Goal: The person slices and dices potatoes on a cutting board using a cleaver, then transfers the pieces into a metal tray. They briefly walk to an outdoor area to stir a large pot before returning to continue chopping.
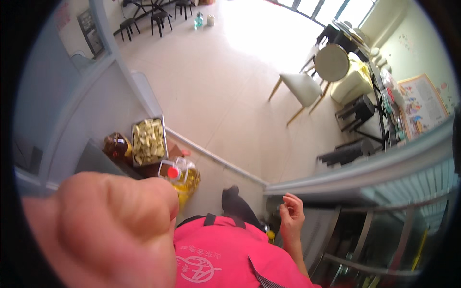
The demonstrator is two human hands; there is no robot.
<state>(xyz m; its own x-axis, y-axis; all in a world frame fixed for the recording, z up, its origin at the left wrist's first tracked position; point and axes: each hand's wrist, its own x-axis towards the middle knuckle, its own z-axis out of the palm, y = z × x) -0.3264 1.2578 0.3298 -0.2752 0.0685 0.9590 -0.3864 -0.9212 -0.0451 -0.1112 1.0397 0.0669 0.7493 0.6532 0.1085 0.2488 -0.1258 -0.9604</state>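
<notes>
My left hand (119, 212), large and blurred close to the camera, fills the lower left; its fingers are curled and I cannot tell whether anything is in it. Behind it stand a metal tray of cut pale yellow pieces (148, 141), a dark brown bottle (117, 144) and a clear jug of yellow oil with a red cap (187, 178). My right hand (292, 212) hangs beside the pink apron (223, 252), fingers bent loosely towards the thumb, nothing visible in it.
A floor track (216, 158) crosses in front of my dark shoe (230, 194). Beyond it stand a pale chair (300, 88), black stools (160, 21) and a cluttered table along the right wall. A metal rack (363, 234) is at my right, a glass door panel at my left.
</notes>
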